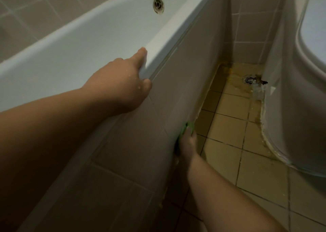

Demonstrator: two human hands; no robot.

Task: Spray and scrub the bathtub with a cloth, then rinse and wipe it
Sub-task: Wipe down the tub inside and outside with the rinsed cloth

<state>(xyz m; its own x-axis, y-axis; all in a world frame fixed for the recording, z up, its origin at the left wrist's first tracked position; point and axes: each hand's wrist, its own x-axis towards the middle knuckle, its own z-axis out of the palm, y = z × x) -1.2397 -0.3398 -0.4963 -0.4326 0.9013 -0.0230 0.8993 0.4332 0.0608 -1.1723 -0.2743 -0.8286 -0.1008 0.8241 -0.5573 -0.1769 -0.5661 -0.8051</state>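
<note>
White bathtub [91,37] running along tiled wall, rim sloping toward far end; round overflow fitting [158,5] showing on far inner wall. Tiled side panel [187,76] dropping from rim to beige floor tiles [229,154]. Left hand [123,80] gripping tub rim, fingers curling over inner edge, thumb sitting on outer side, droplets on skin. Right hand [187,143] reaching low beside panel base, fingers holding green cloth [187,126] against panel's bottom edge. Floor drain [250,80] lying in stained corner, well apart.
</note>
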